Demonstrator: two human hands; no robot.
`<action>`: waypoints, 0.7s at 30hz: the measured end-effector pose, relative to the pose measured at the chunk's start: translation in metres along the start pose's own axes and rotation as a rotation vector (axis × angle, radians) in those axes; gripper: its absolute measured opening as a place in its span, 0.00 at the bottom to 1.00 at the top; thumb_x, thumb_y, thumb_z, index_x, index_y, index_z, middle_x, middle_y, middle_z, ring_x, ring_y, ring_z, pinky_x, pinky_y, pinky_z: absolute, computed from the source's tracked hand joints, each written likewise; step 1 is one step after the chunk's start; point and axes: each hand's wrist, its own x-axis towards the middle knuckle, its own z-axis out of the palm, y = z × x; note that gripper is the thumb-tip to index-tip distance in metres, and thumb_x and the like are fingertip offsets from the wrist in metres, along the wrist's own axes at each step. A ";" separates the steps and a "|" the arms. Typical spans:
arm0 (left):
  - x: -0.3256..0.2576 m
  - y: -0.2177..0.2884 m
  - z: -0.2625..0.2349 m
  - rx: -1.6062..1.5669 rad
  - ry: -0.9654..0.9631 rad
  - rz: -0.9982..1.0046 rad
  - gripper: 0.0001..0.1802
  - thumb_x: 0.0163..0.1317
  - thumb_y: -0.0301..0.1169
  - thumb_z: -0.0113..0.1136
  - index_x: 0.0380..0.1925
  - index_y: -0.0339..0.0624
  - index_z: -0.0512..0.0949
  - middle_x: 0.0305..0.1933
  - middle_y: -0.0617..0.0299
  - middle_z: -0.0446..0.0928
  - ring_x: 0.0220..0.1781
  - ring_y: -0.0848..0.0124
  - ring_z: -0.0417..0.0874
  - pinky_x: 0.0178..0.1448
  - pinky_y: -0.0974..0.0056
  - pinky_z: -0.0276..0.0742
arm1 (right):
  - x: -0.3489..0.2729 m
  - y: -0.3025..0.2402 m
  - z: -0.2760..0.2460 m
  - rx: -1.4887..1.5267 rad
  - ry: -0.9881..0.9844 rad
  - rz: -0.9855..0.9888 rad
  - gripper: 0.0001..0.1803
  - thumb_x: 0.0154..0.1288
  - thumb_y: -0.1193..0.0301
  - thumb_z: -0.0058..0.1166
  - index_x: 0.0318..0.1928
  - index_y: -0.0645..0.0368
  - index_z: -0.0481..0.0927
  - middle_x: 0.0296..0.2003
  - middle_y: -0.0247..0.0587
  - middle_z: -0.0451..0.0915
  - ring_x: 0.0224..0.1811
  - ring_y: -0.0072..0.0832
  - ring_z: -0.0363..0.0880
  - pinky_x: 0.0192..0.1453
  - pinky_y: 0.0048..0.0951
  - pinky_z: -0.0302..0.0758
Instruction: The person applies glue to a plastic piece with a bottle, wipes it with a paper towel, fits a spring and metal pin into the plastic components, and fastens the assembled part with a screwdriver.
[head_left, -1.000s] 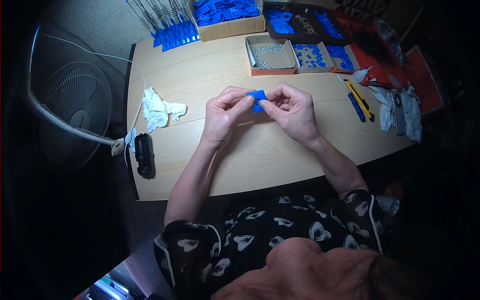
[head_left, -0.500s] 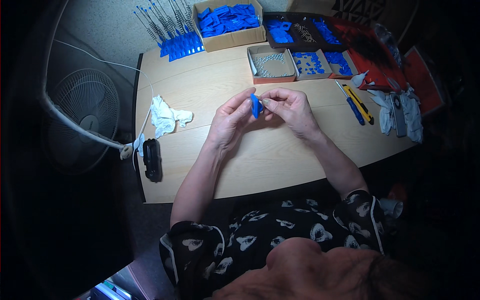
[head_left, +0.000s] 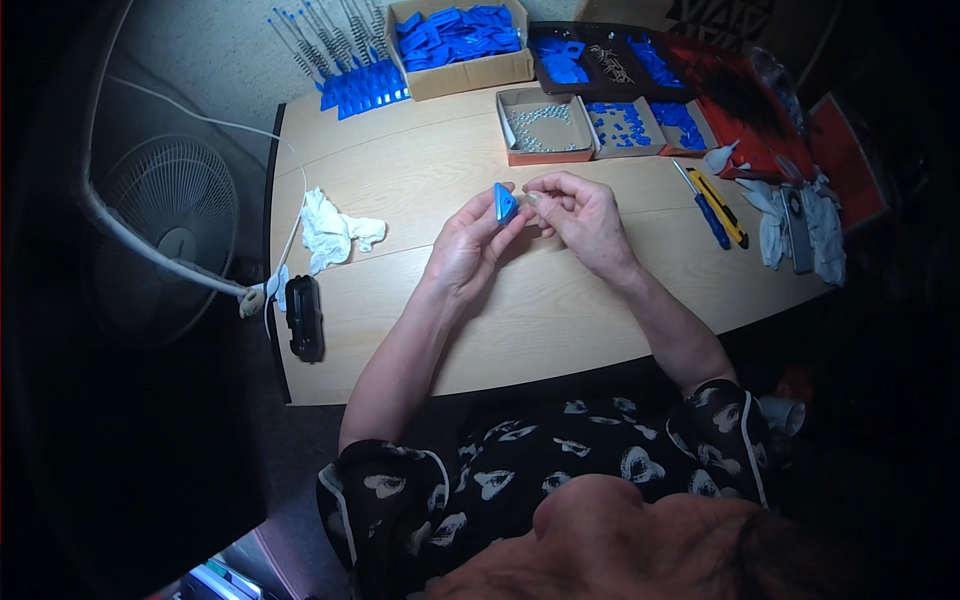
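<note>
A small blue plastic part (head_left: pixel 504 204) with a sloping, roughly triangular face and a dark spot is gripped between the thumb and fingers of my left hand (head_left: pixel 465 250). Just to its right, my right hand (head_left: pixel 590 225) has its thumb and forefinger pinched together. Whatever may be between those fingertips is too small to make out. Both hands are raised over the middle of the wooden table (head_left: pixel 520 330).
Cardboard boxes of blue parts (head_left: pixel 455 40), shiny balls (head_left: pixel 535 128) and small blue pieces (head_left: pixel 620 125) line the back. Upright spring-wrapped rods (head_left: pixel 345 50) stand back left. A screwdriver (head_left: pixel 712 218), yellow cutter (head_left: pixel 722 200), white cloth (head_left: pixel 330 235) and black case (head_left: pixel 304 318) lie at the sides.
The blue part has been turned, so its broader face now shows. My right fingertips have drawn slightly away from it to the right.
</note>
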 end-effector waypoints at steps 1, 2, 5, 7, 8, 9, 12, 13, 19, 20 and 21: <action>0.002 -0.001 0.003 0.042 0.006 0.017 0.20 0.73 0.29 0.51 0.61 0.31 0.67 0.55 0.52 0.75 0.55 0.66 0.81 0.60 0.68 0.80 | 0.000 0.003 -0.001 -0.048 0.006 -0.011 0.13 0.71 0.71 0.55 0.51 0.67 0.79 0.35 0.36 0.83 0.36 0.15 0.82 0.37 0.15 0.78; 0.002 -0.003 0.004 0.056 -0.017 0.001 0.20 0.73 0.29 0.51 0.61 0.31 0.67 0.55 0.52 0.75 0.55 0.66 0.81 0.60 0.68 0.80 | 0.000 0.006 -0.001 -0.095 0.019 -0.023 0.13 0.71 0.71 0.56 0.50 0.67 0.79 0.36 0.38 0.84 0.36 0.15 0.82 0.37 0.15 0.78; 0.001 -0.012 -0.002 0.234 -0.041 0.148 0.18 0.74 0.29 0.50 0.60 0.33 0.67 0.54 0.54 0.75 0.54 0.69 0.80 0.57 0.69 0.80 | 0.001 0.016 0.006 -0.081 -0.017 -0.134 0.14 0.69 0.73 0.58 0.50 0.69 0.79 0.38 0.40 0.83 0.37 0.17 0.82 0.38 0.17 0.79; 0.002 -0.018 -0.007 0.266 0.020 0.249 0.16 0.75 0.28 0.48 0.59 0.34 0.67 0.53 0.55 0.75 0.54 0.71 0.80 0.56 0.69 0.80 | -0.002 0.010 0.011 -0.083 0.002 -0.112 0.13 0.68 0.74 0.57 0.49 0.70 0.80 0.38 0.41 0.83 0.37 0.18 0.83 0.39 0.17 0.79; 0.001 -0.019 -0.005 0.279 -0.008 0.240 0.16 0.75 0.28 0.48 0.59 0.34 0.67 0.53 0.55 0.75 0.54 0.71 0.80 0.56 0.69 0.80 | -0.003 0.007 0.012 -0.075 -0.031 -0.085 0.13 0.67 0.76 0.57 0.49 0.70 0.80 0.39 0.41 0.83 0.37 0.19 0.83 0.40 0.18 0.80; 0.001 -0.020 -0.004 0.281 -0.016 0.249 0.16 0.75 0.27 0.48 0.59 0.34 0.67 0.54 0.55 0.75 0.54 0.71 0.79 0.56 0.68 0.80 | -0.004 0.007 0.012 -0.076 -0.004 -0.095 0.13 0.67 0.76 0.57 0.49 0.70 0.80 0.39 0.41 0.83 0.37 0.19 0.83 0.40 0.18 0.80; 0.001 -0.024 0.004 0.294 -0.059 0.255 0.17 0.75 0.26 0.47 0.61 0.35 0.66 0.57 0.54 0.74 0.56 0.70 0.79 0.57 0.67 0.81 | -0.004 0.008 0.003 0.038 -0.016 -0.080 0.12 0.66 0.78 0.57 0.49 0.71 0.80 0.38 0.41 0.83 0.38 0.20 0.83 0.41 0.20 0.81; 0.000 -0.023 0.009 0.360 -0.084 0.250 0.18 0.75 0.26 0.47 0.62 0.35 0.65 0.59 0.54 0.73 0.58 0.69 0.78 0.57 0.67 0.81 | -0.004 0.007 -0.002 0.006 -0.036 -0.047 0.12 0.66 0.78 0.56 0.48 0.71 0.80 0.39 0.41 0.83 0.39 0.19 0.83 0.41 0.21 0.81; -0.006 -0.018 0.007 0.782 -0.029 0.382 0.20 0.73 0.25 0.50 0.63 0.33 0.67 0.60 0.50 0.74 0.55 0.65 0.82 0.53 0.65 0.83 | -0.008 0.002 -0.033 -0.470 0.086 -0.150 0.11 0.60 0.75 0.61 0.43 0.67 0.81 0.34 0.44 0.82 0.33 0.29 0.83 0.40 0.29 0.81; -0.005 -0.019 0.007 0.973 -0.010 0.516 0.20 0.72 0.24 0.52 0.62 0.32 0.68 0.58 0.49 0.75 0.52 0.65 0.84 0.52 0.64 0.83 | -0.008 0.002 -0.039 -0.722 0.146 -0.218 0.12 0.57 0.73 0.63 0.40 0.65 0.81 0.34 0.47 0.81 0.33 0.35 0.83 0.40 0.34 0.80; -0.005 -0.022 0.009 1.035 0.001 0.616 0.17 0.68 0.23 0.56 0.57 0.31 0.73 0.52 0.49 0.79 0.49 0.63 0.85 0.51 0.64 0.83 | -0.008 0.009 -0.043 -0.729 0.159 -0.217 0.12 0.57 0.73 0.63 0.40 0.65 0.81 0.34 0.47 0.81 0.33 0.35 0.83 0.40 0.34 0.80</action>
